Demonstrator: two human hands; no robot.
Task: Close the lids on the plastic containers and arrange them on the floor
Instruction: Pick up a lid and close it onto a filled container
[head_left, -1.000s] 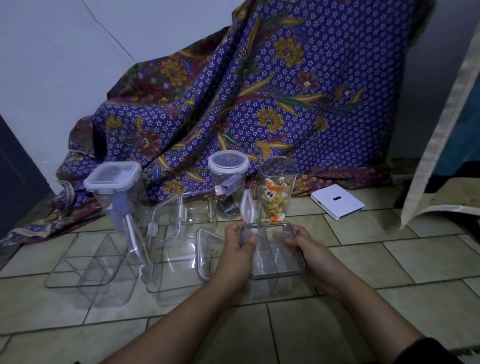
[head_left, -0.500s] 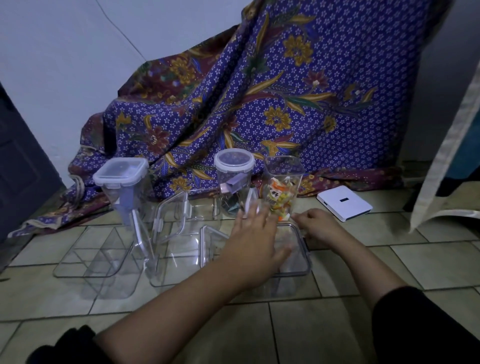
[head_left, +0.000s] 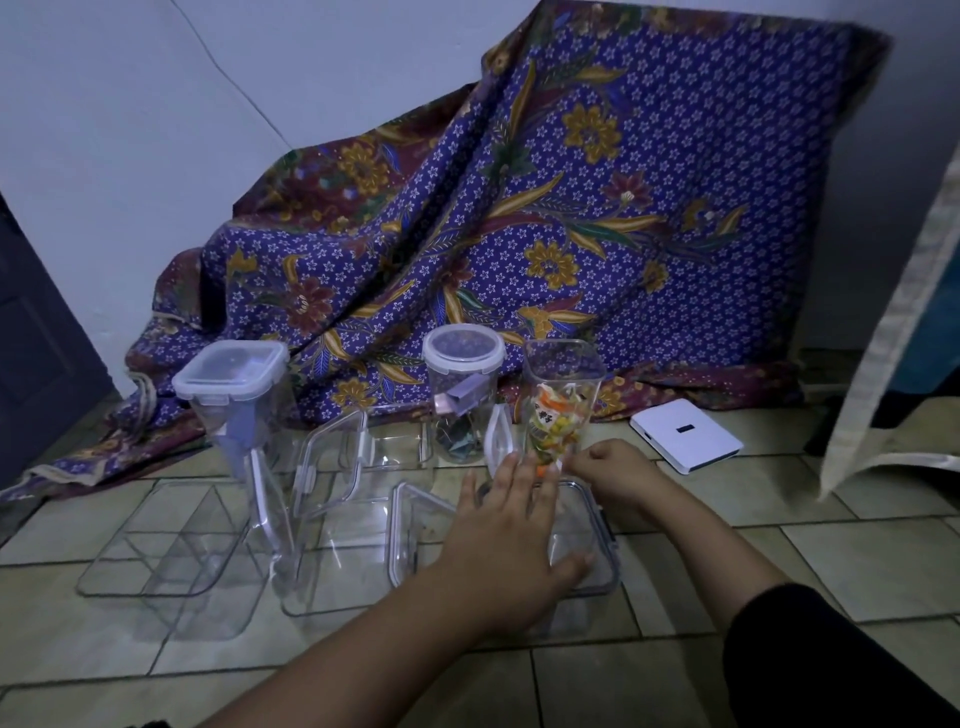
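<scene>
On the tiled floor (head_left: 883, 561), in front of the person, stands a clear square container (head_left: 582, 603) with its lid (head_left: 597, 530) laid on top. The left hand (head_left: 511, 540) lies flat on this lid, fingers spread. The right hand (head_left: 610, 470) rests at the lid's far edge with fingers curled; I cannot tell if it grips. Just behind stands a tall container with snacks (head_left: 558, 410).
</scene>
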